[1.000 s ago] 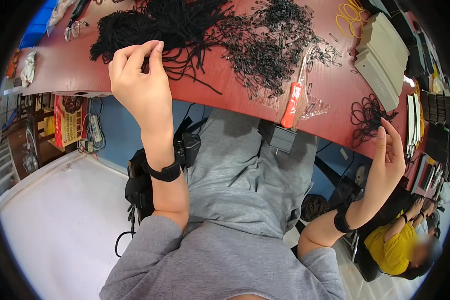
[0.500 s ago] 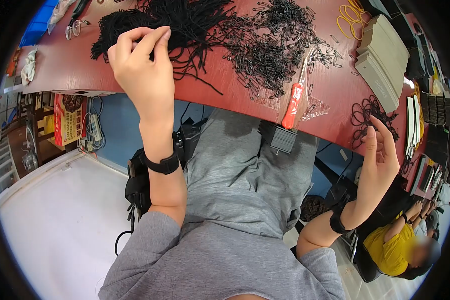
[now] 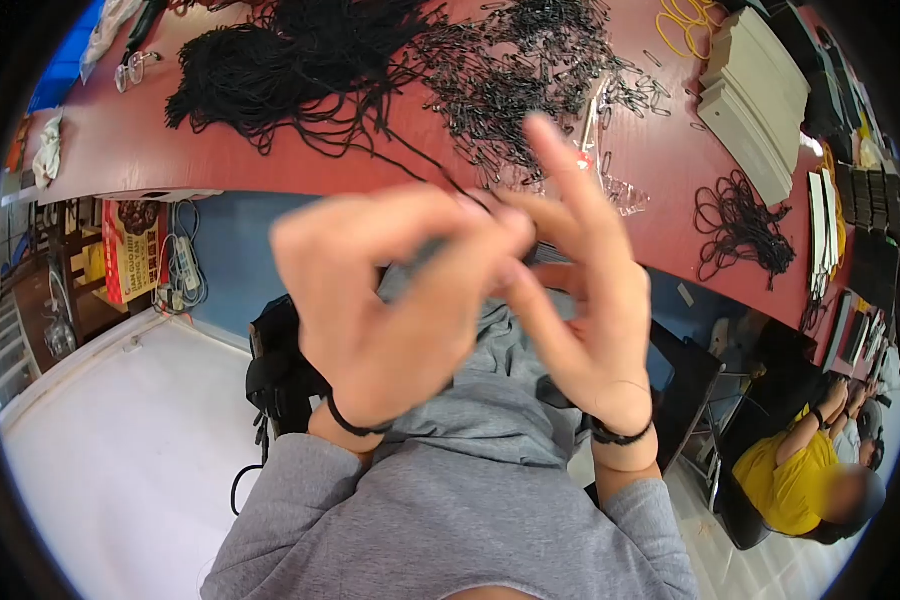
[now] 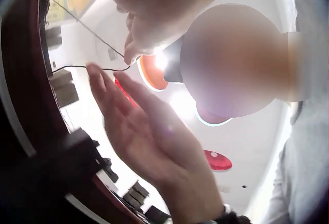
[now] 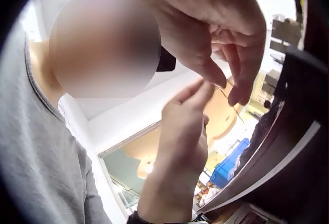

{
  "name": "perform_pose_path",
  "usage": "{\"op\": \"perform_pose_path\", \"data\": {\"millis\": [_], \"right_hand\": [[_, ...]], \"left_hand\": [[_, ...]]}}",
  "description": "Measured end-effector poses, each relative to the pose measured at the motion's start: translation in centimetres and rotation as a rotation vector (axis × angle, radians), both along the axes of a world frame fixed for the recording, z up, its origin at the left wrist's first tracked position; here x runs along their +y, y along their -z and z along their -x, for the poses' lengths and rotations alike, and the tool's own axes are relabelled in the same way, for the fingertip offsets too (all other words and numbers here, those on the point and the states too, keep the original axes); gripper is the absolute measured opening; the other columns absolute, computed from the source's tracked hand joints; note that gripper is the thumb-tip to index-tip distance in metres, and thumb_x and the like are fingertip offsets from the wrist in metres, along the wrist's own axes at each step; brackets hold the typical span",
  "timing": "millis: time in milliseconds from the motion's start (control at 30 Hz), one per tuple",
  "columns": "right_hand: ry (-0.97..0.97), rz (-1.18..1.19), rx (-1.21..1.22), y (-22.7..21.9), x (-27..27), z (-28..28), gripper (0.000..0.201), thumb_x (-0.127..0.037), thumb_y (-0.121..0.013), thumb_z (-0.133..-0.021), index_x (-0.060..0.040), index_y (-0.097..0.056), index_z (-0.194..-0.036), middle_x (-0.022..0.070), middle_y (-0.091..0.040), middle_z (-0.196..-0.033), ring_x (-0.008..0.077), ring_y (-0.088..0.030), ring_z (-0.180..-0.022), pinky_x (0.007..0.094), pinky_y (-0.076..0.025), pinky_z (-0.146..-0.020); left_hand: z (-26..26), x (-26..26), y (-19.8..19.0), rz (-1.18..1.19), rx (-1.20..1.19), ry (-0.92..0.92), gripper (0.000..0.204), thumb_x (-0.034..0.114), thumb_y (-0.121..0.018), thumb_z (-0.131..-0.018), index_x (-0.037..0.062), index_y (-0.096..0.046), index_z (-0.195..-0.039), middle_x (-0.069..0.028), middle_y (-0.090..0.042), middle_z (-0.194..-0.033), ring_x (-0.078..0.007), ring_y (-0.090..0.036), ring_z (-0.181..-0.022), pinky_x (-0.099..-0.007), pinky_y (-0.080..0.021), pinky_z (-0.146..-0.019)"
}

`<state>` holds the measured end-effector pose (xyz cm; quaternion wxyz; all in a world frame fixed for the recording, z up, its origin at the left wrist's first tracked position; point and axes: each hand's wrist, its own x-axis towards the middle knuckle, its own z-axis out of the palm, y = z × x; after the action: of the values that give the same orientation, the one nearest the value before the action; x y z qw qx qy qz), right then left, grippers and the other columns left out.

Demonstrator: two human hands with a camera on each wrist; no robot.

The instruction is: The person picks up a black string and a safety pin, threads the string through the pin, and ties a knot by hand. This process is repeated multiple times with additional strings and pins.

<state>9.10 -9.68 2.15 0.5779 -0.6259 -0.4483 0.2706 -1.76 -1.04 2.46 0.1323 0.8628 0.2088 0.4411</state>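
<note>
In the head view both hands are together in front of the lap, blurred by motion. My left hand (image 3: 390, 290) pinches a black cord (image 3: 420, 160) between thumb and fingertips. That cord runs back to a heap of black cords (image 3: 270, 70) on the red table (image 3: 270, 175). My right hand (image 3: 595, 290) is close beside it, index finger raised, the other fingertips and thumb spread near the pinched part. In the left wrist view the cord (image 4: 105, 43) bends at the left fingertips and passes right by the right fingertips. A pile of black safety pins (image 3: 510, 100) lies behind the hands.
A red-handled tool (image 3: 597, 110) is mostly hidden by the right hand, beside clear plastic wrap (image 3: 625, 197). To the right lie looped black cords (image 3: 740, 230), a stack of grey boards (image 3: 755, 105) and a yellow cord (image 3: 682, 30). Glasses (image 3: 135, 70) lie far left. Someone in yellow (image 3: 780, 480) sits at right.
My left hand has moved from over the cord heap toward the lap, drawing a cord along. My right hand has swung left from beside the looped cords to meet it.
</note>
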Motion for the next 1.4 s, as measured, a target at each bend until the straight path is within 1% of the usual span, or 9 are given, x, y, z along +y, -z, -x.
{"op": "perform_pose_path", "data": {"millis": [100,200,267,333,367,400,467,1100,1400], "right_hand": [[-0.054,-0.155,-0.258,1.2,0.3,-0.9,0.035,0.007,-0.061,-0.072,0.0045,-0.061,-0.106,0.0162,-0.065,-0.102,0.0239,-0.064,-0.093,0.0294,-0.052,-0.074],[-0.044,-0.204,-0.15,1.4,-0.4,-1.0,0.033,0.011,-0.061,-0.071,0.002,-0.064,-0.102,0.0163,-0.064,-0.102,0.0253,-0.064,-0.092,0.0296,-0.054,-0.073],[-0.005,-0.184,-0.196,0.7,-0.9,-0.7,0.03,0.009,-0.065,-0.069,0.0023,-0.066,-0.097,0.017,-0.064,-0.101,0.0262,-0.066,-0.086,0.0301,-0.055,-0.074],[0.021,-0.191,-0.193,0.8,-1.6,-0.4,0.029,0.007,-0.068,-0.067,0.0015,-0.067,-0.095,0.0158,-0.065,-0.097,0.0253,-0.066,-0.084,0.03,-0.055,-0.072],[0.013,-0.202,-0.294,0.4,-1.7,-0.6,0.027,0.003,-0.071,-0.066,0.0003,-0.068,-0.093,0.0145,-0.066,-0.093,0.0247,-0.067,-0.081,0.0302,-0.055,-0.069],[0.011,-0.202,-0.294,0.2,-1.8,-0.5,0.027,0.003,-0.071,-0.066,0.0003,-0.068,-0.093,0.0145,-0.066,-0.093,0.0247,-0.067,-0.081,0.0302,-0.055,-0.069],[-0.049,-0.214,-0.279,-0.1,-2.0,-0.1,0.018,0.003,-0.07,-0.068,0.0018,-0.069,-0.086,0.017,-0.067,-0.085,0.0227,-0.066,-0.074,0.0278,-0.053,-0.062],[-0.226,-0.13,-0.235,-0.3,-5.6,-0.1,0.027,0.003,-0.067,-0.059,0.0038,-0.067,-0.085,0.0145,-0.066,-0.084,0.0228,-0.065,-0.066,0.0279,-0.054,-0.057],[0.039,-0.089,-0.491,-0.5,-4.8,-1.2,0.025,0.008,-0.066,-0.059,0.0039,-0.068,-0.084,0.0157,-0.066,-0.089,0.0247,-0.066,-0.074,0.0297,-0.054,-0.064]], "left_hand": [[0.3,-1.0,0.4,-0.084,0.038,0.199,0.017,0.007,-0.076,-0.069,0.0113,-0.071,-0.085,-0.0021,-0.055,-0.087,-0.0134,-0.042,-0.067,-0.0264,-0.028,-0.051],[0.6,-0.6,1.5,0.098,-0.088,0.3,0.03,0.007,-0.073,-0.062,0.0147,-0.071,-0.091,0.0043,-0.057,-0.087,-0.0139,-0.046,-0.075,-0.0265,-0.036,-0.06],[0.6,-1.0,2.3,0.241,-0.208,0.377,0.015,0.012,-0.069,-0.075,0.0089,-0.07,-0.09,0.0014,-0.059,-0.082,-0.0123,-0.047,-0.069,-0.0256,-0.037,-0.059],[1.1,-2.4,2.7,1.149,-0.641,0.331,0.028,0.025,-0.053,-0.092,0.0012,-0.066,-0.089,-0.0039,-0.06,-0.076,-0.0102,-0.047,-0.059,-0.0244,-0.038,-0.057],[1.4,-1.5,2.7,1.142,-0.222,0.194,0.048,0.034,-0.034,-0.099,-0.0053,-0.062,-0.094,-0.0125,-0.064,-0.077,-0.0132,-0.056,-0.059,-0.0239,-0.044,-0.059],[1.0,-1.3,2.7,1.142,-0.223,0.192,0.048,0.034,-0.034,-0.099,-0.0053,-0.062,-0.094,-0.0125,-0.064,-0.077,-0.0132,-0.056,-0.059,-0.0239,-0.044,-0.059],[-0.2,-0.8,1.9,1.748,-0.272,0.297,0.054,0.038,-0.029,-0.099,-0.0066,-0.058,-0.103,-0.0172,-0.066,-0.087,-0.0174,-0.064,-0.07,-0.0233,-0.049,-0.063],[-0.5,2.9,3.0,1.731,-0.798,0.351,0.029,0.018,-0.049,-0.094,-0.0042,-0.057,-0.11,-0.0135,-0.066,-0.095,-0.0151,-0.064,-0.084,-0.0226,-0.051,-0.071],[-0.6,1.9,1.5,1.614,-0.192,0.391,0.033,0.019,-0.048,-0.094,-0.0078,-0.057,-0.11,-0.0166,-0.067,-0.091,-0.017,-0.065,-0.076,-0.0246,-0.051,-0.068]]}}
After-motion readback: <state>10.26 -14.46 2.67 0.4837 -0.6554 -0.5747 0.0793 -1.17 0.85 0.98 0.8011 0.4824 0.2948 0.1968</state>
